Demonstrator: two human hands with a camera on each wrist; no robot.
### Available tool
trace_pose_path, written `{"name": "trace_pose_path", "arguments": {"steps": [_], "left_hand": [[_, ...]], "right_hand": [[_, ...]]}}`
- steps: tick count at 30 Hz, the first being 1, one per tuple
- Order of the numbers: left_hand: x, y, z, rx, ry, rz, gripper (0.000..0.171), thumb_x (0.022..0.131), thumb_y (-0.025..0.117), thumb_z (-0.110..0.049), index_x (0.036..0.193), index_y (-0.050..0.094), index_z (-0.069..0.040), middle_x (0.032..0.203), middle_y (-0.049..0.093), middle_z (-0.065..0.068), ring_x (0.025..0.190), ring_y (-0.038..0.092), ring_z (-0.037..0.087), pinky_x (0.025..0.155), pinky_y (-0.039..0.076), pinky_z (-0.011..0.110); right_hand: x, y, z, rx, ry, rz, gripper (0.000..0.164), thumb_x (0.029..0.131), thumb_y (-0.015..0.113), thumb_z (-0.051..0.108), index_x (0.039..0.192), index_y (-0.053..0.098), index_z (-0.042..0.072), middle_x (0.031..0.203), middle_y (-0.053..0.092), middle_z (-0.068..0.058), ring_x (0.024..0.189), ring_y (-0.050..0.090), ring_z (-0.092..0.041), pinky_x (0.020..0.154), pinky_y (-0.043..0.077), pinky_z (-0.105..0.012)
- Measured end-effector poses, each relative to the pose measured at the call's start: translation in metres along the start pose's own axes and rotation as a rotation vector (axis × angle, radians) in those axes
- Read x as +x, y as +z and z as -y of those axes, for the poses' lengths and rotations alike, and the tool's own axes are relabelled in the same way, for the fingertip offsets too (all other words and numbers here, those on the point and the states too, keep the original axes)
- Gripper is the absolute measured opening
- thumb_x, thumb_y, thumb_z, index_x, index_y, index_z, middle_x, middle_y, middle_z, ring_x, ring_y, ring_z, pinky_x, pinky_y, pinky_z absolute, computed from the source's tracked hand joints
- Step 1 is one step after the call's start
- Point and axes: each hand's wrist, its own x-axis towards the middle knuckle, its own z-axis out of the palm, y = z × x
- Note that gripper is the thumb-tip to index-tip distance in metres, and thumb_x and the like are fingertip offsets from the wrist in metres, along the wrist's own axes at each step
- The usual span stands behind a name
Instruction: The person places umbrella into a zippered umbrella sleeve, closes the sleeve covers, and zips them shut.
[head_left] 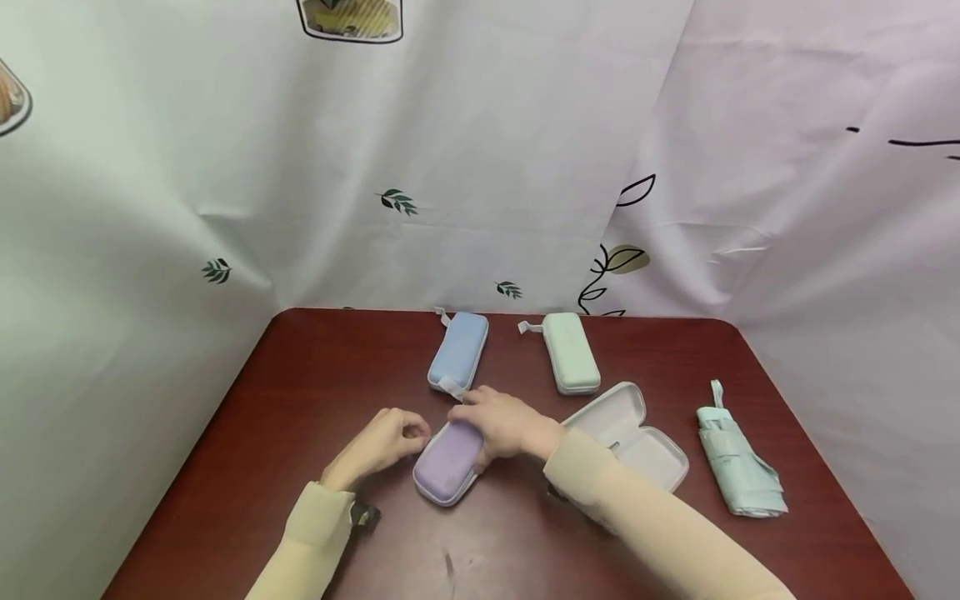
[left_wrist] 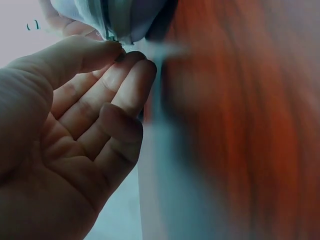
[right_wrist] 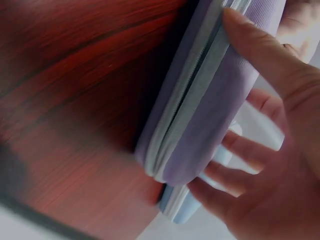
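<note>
A purple zippered case [head_left: 448,462] lies on the table at the middle front, its light zipper band running round the side. My right hand [head_left: 504,423] grips it from above, the thumb on the near side and the fingers across the far end. In the right wrist view, the thumb [right_wrist: 250,37] presses against the zipper band [right_wrist: 192,85]. At the case's left side, my left hand [head_left: 386,446] pinches the small zipper pull [left_wrist: 119,54] between thumb and fingertips. The pull is mostly hidden by the fingers. The left palm [left_wrist: 65,155] faces its wrist camera.
Behind stand a blue case [head_left: 461,348] and a light green case [head_left: 572,352], both with wrist loops. An opened white case [head_left: 652,457] lies partly under my right forearm. A folded mint umbrella [head_left: 738,462] rests at the right of the dark red table [head_left: 300,375].
</note>
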Motion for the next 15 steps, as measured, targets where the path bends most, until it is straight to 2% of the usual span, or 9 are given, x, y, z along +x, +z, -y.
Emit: {"name": "trace_pose_path", "arguments": {"steps": [6, 9, 15], "left_hand": [[-0.011, -0.007, 0.008, -0.011, -0.008, 0.005, 0.014, 0.084, 0.069, -0.005, 0.083, 0.071, -0.019, 0.071, 0.061, -0.014, 0.067, 0.056, 0.001, 0.062, 0.048, 0.024], [-0.016, -0.012, 0.011, -0.018, -0.008, -0.002, 0.016, 0.083, 0.068, -0.002, 0.082, 0.071, -0.018, 0.070, 0.061, -0.013, 0.065, 0.056, 0.002, 0.061, 0.048, 0.024], [-0.025, -0.019, 0.018, -0.015, -0.030, -0.026, 0.007, 0.084, 0.070, -0.006, 0.083, 0.072, -0.014, 0.070, 0.062, -0.012, 0.064, 0.056, 0.001, 0.061, 0.048, 0.024]], "right_hand": [[0.001, 0.002, 0.010, -0.039, 0.100, -0.049, 0.076, 0.055, 0.093, 0.044, 0.123, 0.062, 0.027, 0.131, 0.056, -0.006, 0.105, 0.053, -0.023, 0.074, 0.050, -0.040], [0.001, 0.005, 0.015, -0.073, 0.168, -0.081, 0.076, 0.056, 0.092, 0.048, 0.123, 0.062, 0.028, 0.130, 0.057, -0.005, 0.099, 0.054, -0.025, 0.069, 0.050, -0.040], [0.003, 0.011, 0.025, -0.081, 0.278, -0.121, 0.074, 0.057, 0.090, 0.051, 0.121, 0.063, 0.028, 0.129, 0.059, -0.008, 0.092, 0.055, -0.027, 0.067, 0.048, -0.041]]}}
